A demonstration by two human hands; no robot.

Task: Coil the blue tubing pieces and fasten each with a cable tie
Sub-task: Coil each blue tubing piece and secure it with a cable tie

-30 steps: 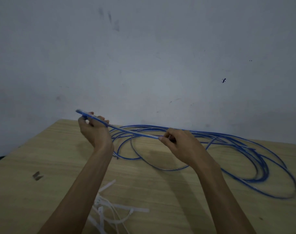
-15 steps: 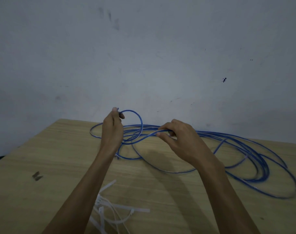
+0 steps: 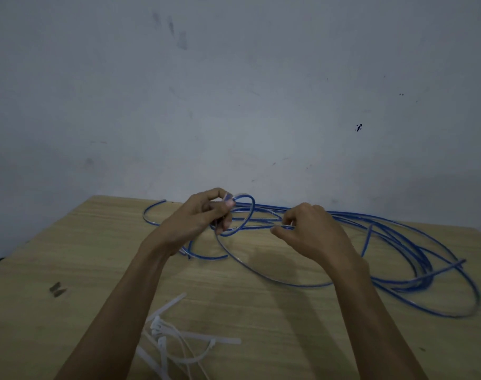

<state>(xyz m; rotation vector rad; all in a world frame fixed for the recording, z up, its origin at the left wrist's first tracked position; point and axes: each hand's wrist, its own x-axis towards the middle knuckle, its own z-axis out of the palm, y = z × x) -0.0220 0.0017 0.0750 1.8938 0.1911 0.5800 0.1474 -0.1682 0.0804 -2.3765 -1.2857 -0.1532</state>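
Nearest you, at the bench's near edge and a little left of its middle, the white cable ties lay in a loose, crossed pile, several straps running out toward the right and one slanting away toward the far right. Left of them a small dark mark sat on the wood. Your two forearms reached out over the ties toward the bench's far edge. Your right hand was curled, its thumb and fingertips pinching a strand of the blue tubing that ran roughly level, left to right, across to your other hand. Your left hand was also curled, its fingertips pinching the tubing where it bent into a small upright loop between your hands, the loop standing above the bench top. The rest of the tubing lay sprawled in wide, flat, overlapping loops, its long axis running left to right along the far edge and spreading toward the bench's right side, with one big loop sweeping back nearer you on the right. One loose end pointed right near the far-left corner. Beyond the bench stood a scuffed grey wall.
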